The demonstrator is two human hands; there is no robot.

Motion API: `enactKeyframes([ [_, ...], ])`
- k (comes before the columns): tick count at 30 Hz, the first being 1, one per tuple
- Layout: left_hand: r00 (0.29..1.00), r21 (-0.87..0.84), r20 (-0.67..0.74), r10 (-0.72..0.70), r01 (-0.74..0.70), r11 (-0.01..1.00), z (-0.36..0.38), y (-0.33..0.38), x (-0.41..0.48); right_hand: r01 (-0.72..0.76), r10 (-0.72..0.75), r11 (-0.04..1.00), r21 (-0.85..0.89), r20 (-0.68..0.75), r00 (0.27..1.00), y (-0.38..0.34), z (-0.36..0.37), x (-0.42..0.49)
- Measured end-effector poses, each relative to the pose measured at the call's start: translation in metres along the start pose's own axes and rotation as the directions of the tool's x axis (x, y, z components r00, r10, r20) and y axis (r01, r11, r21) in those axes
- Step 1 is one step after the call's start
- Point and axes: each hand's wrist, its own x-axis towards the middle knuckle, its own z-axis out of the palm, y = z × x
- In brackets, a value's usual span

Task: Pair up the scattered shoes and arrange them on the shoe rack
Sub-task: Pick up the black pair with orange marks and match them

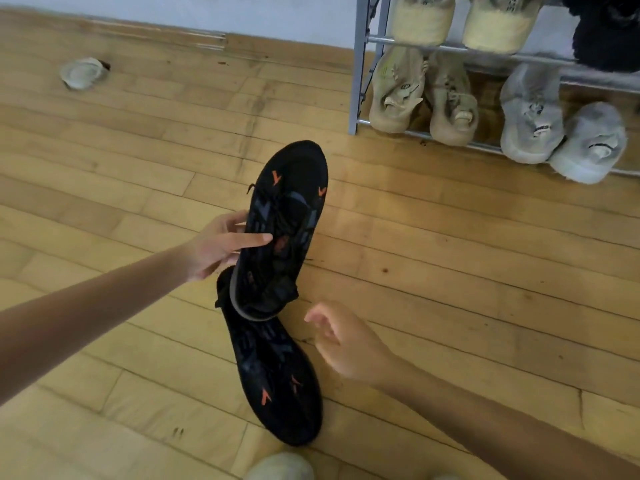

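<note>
Gripping the upper black shoe (pixel 292 206), left hand (pixel 221 245); right hand (pixel 344 341) loose, empty; heel of lower shoe (pixel 273 379) hidden beneath.

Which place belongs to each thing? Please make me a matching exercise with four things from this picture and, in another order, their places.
Things
1. upper black shoe
2. lower black shoe
3. beige pair
4. lone pale shoe

Places
a. on the floor close to the wall, far left
b. held in the left hand
c. on the bottom shelf of the rack
d. on the floor just in front of the person

Pairs: 1-b, 2-d, 3-c, 4-a
</note>
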Motion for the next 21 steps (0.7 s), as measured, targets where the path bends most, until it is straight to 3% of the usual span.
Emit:
enactKeyframes([
  [3, 1.0, -0.009, -0.019, -0.007, 0.007, 1.0, -0.013, -0.012, -0.009, -0.121, 0.142, 0.976, -0.179, 0.107, 0.984, 0.001, 0.032, -0.001],
  [6, 1.0, 0.007, -0.014, 0.004, -0.004, 1.0, -0.014, -0.02, -0.013, -0.208, 0.216, 0.94, -0.269, 0.001, 0.976, -0.005, 0.047, 0.001],
  [8, 1.0, 0.005, 0.021, 0.01, -0.01, 1.0, -0.011, -0.022, -0.015, -0.302, 0.296, 0.922, -0.244, -0.062, 0.953, -0.007, 0.056, 0.002],
  [11, 0.999, -0.013, 0.052, 0.002, -0.001, 1.0, -0.008, -0.025, -0.019, -0.357, 0.356, 0.924, -0.134, -0.032, 0.934, -0.005, 0.067, 0.007],
  [16, 0.996, -0.012, 0.078, 0.029, -0.028, 1.0, -0.018, -0.018, -0.025, -0.258, 0.254, 0.957, 0.131, 0.051, 0.966, -0.018, 0.022, -0.006],
  [18, 0.997, -0.033, 0.066, 0.046, -0.044, 0.998, -0.024, -0.015, -0.026, -0.14, 0.14, 0.99, -0.012, 0.021, 0.99, -0.022, -0.029, -0.011],
  [21, 0.993, 0.021, 0.105, 0.06, -0.062, 0.998, -0.024, -0.011, -0.025, -0.037, 0.103, 0.955, -0.294, 0.211, 0.972, -0.03, -0.106, -0.018],
])
